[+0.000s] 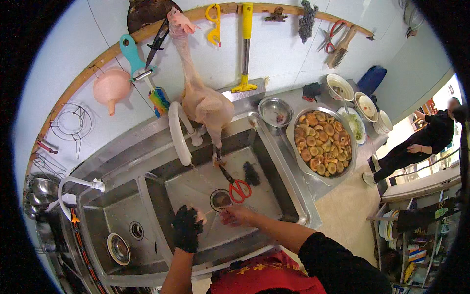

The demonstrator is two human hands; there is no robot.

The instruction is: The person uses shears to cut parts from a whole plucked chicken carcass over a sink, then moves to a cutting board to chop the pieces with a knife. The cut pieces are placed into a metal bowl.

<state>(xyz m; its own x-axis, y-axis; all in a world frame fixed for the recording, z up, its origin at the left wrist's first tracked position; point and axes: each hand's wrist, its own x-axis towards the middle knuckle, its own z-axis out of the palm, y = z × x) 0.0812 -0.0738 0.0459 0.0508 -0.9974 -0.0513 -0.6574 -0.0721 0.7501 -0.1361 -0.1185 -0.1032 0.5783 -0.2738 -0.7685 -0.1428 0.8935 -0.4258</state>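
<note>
My left hand (186, 229) wears a black glove over the large basin of a stainless steel sink (266, 200). It grips a small pale pink piece (201, 217), perhaps meat or offal. My bare right hand (237, 215) is beside it, fingers bent; a thin pale line seems to run between the hands, too blurred to tell whether I pinch it. Red-handled scissors (239, 190) lie near the drain (221, 200), with a dark clump (251, 174) to their right. A plucked chicken (211, 104) hangs from the wall rail, legs down into the basin. Water runs from the white faucet (180, 141).
A large metal bowl of mushrooms (323, 143) stands right of the sink, beside a small steel bowl (276, 112) and several dishes. A knife (157, 42), yellow scraper (245, 47) and pink funnel (111, 88) hang above. Another person (426, 139) stands at the far right.
</note>
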